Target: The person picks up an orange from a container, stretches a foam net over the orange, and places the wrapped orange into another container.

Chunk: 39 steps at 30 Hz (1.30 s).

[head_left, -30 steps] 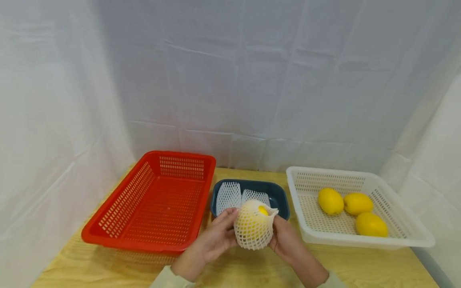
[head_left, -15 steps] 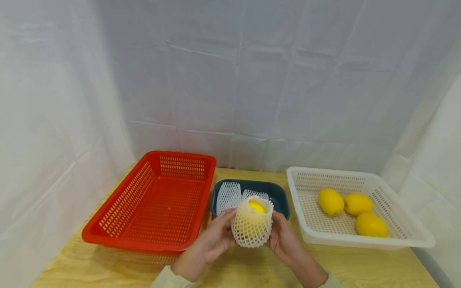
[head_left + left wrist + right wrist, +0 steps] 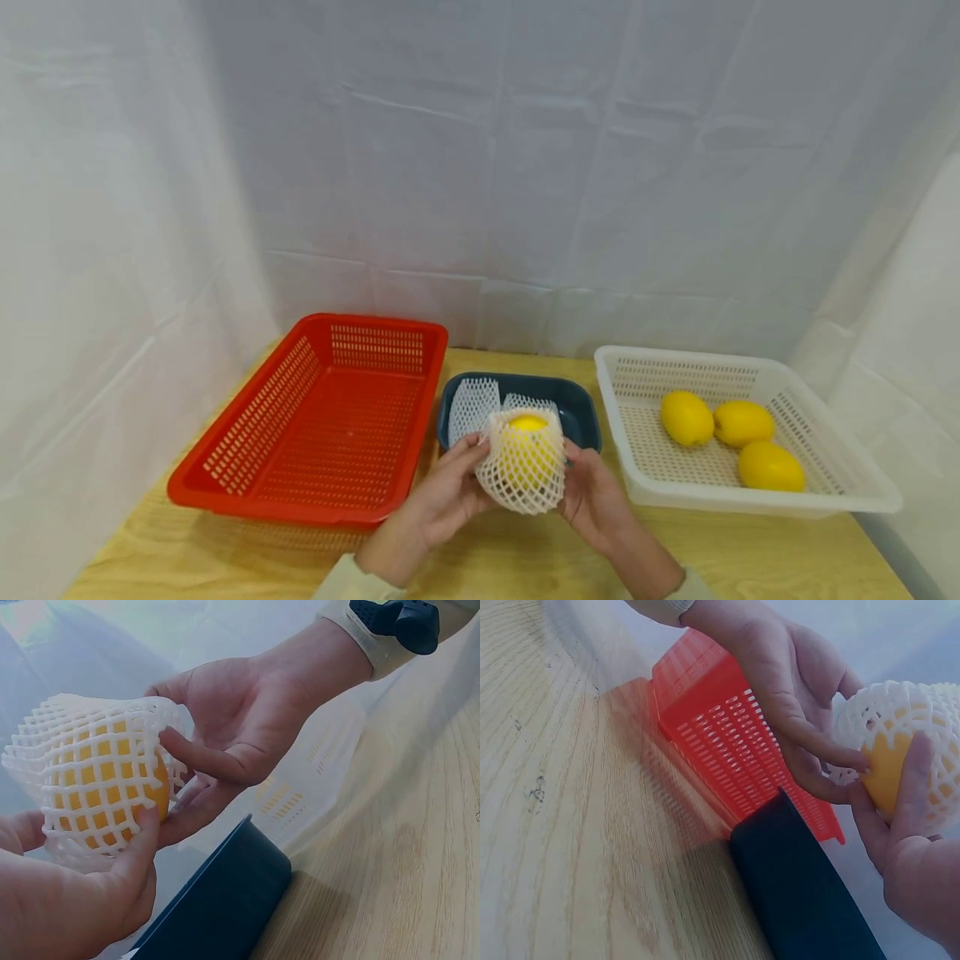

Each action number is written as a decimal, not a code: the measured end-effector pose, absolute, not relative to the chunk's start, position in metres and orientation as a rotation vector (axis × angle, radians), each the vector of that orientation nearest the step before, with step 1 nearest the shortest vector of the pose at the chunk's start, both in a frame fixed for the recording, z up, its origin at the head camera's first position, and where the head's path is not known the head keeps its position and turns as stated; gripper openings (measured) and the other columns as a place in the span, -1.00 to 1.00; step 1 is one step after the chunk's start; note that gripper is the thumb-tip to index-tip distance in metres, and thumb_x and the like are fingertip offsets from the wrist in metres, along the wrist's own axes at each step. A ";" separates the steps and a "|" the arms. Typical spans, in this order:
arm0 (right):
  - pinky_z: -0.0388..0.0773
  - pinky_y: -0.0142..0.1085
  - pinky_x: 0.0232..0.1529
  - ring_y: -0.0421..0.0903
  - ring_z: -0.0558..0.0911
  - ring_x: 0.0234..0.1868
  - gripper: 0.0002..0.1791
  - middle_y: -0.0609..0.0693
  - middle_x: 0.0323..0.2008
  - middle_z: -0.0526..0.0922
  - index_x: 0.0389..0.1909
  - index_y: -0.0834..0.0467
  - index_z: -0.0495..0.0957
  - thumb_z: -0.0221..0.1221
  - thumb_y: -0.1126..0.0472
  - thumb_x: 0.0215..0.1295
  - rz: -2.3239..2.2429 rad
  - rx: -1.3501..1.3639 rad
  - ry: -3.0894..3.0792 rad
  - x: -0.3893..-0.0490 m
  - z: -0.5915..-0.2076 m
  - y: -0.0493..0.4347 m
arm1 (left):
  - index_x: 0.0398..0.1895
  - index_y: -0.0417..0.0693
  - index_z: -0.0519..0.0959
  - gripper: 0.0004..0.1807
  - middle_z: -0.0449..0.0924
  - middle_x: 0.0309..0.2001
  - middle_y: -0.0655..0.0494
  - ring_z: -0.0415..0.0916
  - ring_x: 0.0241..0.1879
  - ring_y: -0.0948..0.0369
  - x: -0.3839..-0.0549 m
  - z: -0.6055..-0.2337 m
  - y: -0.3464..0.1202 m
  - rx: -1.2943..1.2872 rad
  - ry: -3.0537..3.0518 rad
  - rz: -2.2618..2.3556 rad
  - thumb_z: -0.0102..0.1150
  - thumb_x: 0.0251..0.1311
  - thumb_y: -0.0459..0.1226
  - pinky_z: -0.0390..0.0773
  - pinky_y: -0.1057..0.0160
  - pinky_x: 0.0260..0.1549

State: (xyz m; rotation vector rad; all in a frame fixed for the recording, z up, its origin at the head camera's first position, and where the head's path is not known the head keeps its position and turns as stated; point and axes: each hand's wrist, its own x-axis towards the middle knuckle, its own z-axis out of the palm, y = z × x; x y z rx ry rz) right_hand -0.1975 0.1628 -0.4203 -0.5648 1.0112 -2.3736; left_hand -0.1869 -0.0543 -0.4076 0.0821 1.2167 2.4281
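In the head view, a yellow lemon (image 3: 528, 423) sits inside a white foam net sleeve (image 3: 498, 482), held up between both hands. My left hand (image 3: 448, 498) grips the sleeve from the left, and my right hand (image 3: 597, 502) grips it from the right. The sleeve's open mouth faces upward, showing the lemon's top within its ring. In the left wrist view the mesh (image 3: 97, 776) spreads round the lemon, with thumbs and fingers pressed to it. Bare yellow lemon (image 3: 885, 776) shows at the sleeve's lower end in the right wrist view, fingertips touching it.
Behind the hands stands a dark blue tray (image 3: 581, 417) with flat foam net sleeves (image 3: 474, 407) in it. A red basket (image 3: 330, 508) is on the left. The white basket (image 3: 720, 493) on the right holds three lemons (image 3: 686, 418). White cloth (image 3: 480, 167) hangs behind and at both sides.
The net's mouth, earlier folded toward the right in a point, has spread into a rounder, upright opening. The wrapped lemon has shifted slightly left and tilted upright; both hands keep hold.
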 end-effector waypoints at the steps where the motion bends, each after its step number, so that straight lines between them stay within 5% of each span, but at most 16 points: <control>1: 0.63 -0.38 -0.21 -0.19 0.66 -0.18 -0.54 -0.04 -0.13 0.64 0.16 0.07 0.37 -0.45 0.23 0.48 -2.373 -0.570 1.016 -0.198 -0.420 0.163 | 0.10 -0.02 0.32 -0.74 0.37 0.06 -0.02 0.48 0.00 0.13 -0.187 -0.408 -0.054 0.080 1.215 2.429 -0.03 0.43 -0.19 0.52 0.04 0.04; 7: 0.63 -0.35 -0.16 -0.18 0.64 -0.15 -0.53 -0.01 -0.09 0.63 0.22 0.11 0.29 -0.44 0.33 0.43 -2.376 -0.527 1.057 -0.196 -0.418 0.162 | 0.23 -0.09 0.22 -0.58 0.42 0.06 -0.12 0.51 -0.06 0.14 -0.187 -0.408 -0.053 0.061 1.407 2.401 -0.02 0.43 -0.14 0.56 0.10 -0.04; 12: 0.63 -0.36 -0.16 -0.20 0.65 -0.18 -0.57 -0.01 -0.15 0.64 0.14 0.15 0.29 -0.42 0.37 0.39 -2.387 -0.410 1.101 -0.194 -0.417 0.161 | 0.37 -0.17 0.17 -0.48 0.30 0.29 -0.27 0.42 0.16 -0.01 -0.186 -0.407 -0.049 0.102 1.891 2.332 -0.04 0.45 -0.16 0.49 0.03 0.10; 20: 0.63 -0.38 -0.18 -0.23 0.65 -0.19 -0.60 -0.03 -0.16 0.65 0.23 0.17 0.13 -0.37 0.30 0.42 -2.361 -0.287 1.133 -0.194 -0.413 0.158 | 0.38 -0.21 0.28 -0.50 0.30 0.35 -0.17 0.26 0.32 -0.05 -0.184 -0.403 -0.046 0.387 2.219 2.214 -0.11 0.49 -0.15 0.35 0.05 0.25; 30: 0.61 -0.24 -0.05 -0.16 0.66 -0.09 -0.67 -0.01 -0.09 0.64 0.20 0.17 0.24 -0.24 0.20 0.52 -2.335 -0.168 1.234 -0.193 -0.407 0.154 | 0.52 -0.09 -0.13 0.03 0.10 0.41 -0.23 0.22 0.35 -0.10 -0.185 -0.405 -0.045 0.338 2.159 2.123 0.34 0.16 -0.10 0.37 0.01 0.21; 39: 0.64 -0.28 -0.16 -0.12 0.70 -0.21 -0.77 -0.01 -0.22 0.71 0.05 0.14 0.36 -0.14 0.16 0.52 -2.244 -0.227 1.431 -0.189 -0.408 0.152 | 0.48 -0.14 -0.06 -0.04 0.26 0.29 -0.22 0.34 0.24 -0.05 -0.188 -0.409 -0.047 0.286 2.132 2.172 0.33 0.16 -0.16 0.43 0.03 0.17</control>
